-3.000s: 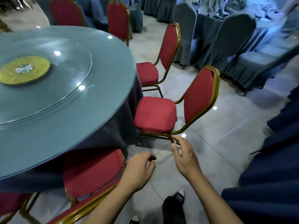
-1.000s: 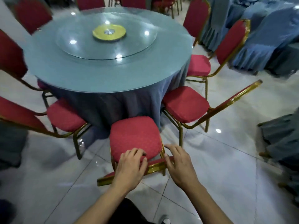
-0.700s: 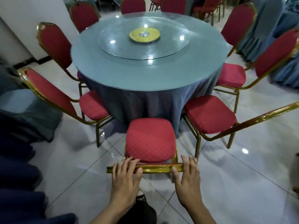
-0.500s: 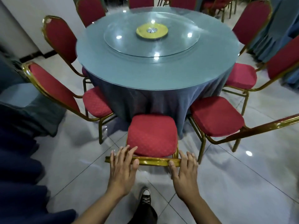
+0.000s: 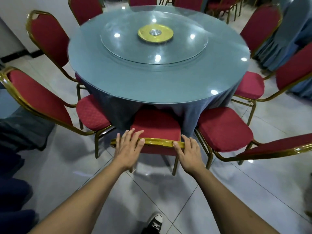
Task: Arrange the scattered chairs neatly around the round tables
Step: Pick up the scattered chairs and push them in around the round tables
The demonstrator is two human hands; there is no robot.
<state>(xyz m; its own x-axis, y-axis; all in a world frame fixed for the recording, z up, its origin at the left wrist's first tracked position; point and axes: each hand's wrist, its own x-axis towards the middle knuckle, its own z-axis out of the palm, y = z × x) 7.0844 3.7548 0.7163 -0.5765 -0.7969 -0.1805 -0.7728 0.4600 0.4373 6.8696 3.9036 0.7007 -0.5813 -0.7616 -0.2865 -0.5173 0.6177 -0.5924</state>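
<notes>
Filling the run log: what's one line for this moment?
step: push chair under table | left hand: on backrest top | right hand: on backrest top | seat: partly under tablecloth

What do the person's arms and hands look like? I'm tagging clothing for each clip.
Both forearms are bare up to the picture's edge, with no sleeves in view. The left hand and right hand wear no gloves, and no rings, watch or wristband show. Below, one black sneaker with white laces shows.
</notes>
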